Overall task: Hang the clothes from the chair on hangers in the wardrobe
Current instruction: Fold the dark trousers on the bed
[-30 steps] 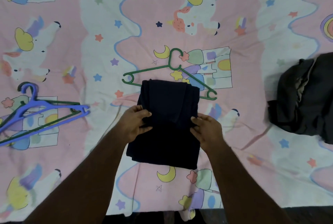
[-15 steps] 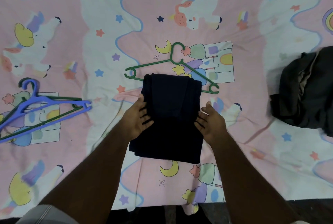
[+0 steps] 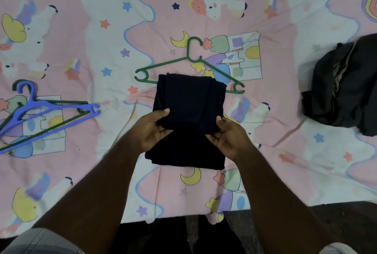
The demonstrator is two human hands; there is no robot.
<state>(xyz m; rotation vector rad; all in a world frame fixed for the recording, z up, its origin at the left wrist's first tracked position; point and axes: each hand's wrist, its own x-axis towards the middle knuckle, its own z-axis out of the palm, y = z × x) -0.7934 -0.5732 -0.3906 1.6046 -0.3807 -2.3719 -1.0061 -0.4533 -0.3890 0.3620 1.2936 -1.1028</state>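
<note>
Your left hand [image 3: 152, 129] and your right hand [image 3: 228, 137] both pinch the folded dark navy garment [image 3: 188, 119] that lies near the middle of the bedsheet [image 3: 285, 151]. Each hand grips the near edge of the upper fold, thumb on top and fingers curled beneath, so most of your fingertips are hidden under the cloth. The garment is so dark that its seams and folds are hard to make out; you cannot tell what kind of clothing it is.

The far end of the garment covers the lower bar of a green hanger [image 3: 191, 64], whose hook points toward the far edge of the sheet and whose two end notches show on either side of the cloth.

Toward the left edge lies a blue hanger [image 3: 43, 108] stacked on a second green hanger [image 3: 49, 129]; both run out of view at the left, and only parts of the lower one show.

Near the right edge sits a crumpled dark grey pile of clothes [image 3: 342, 94], cut off by the frame, with a paler lining showing in a fold.

At the near edge the sheet ends over a dark, unclear area. Your sleeves [image 3: 40, 241] show pale grey in the bottom corners.
</note>
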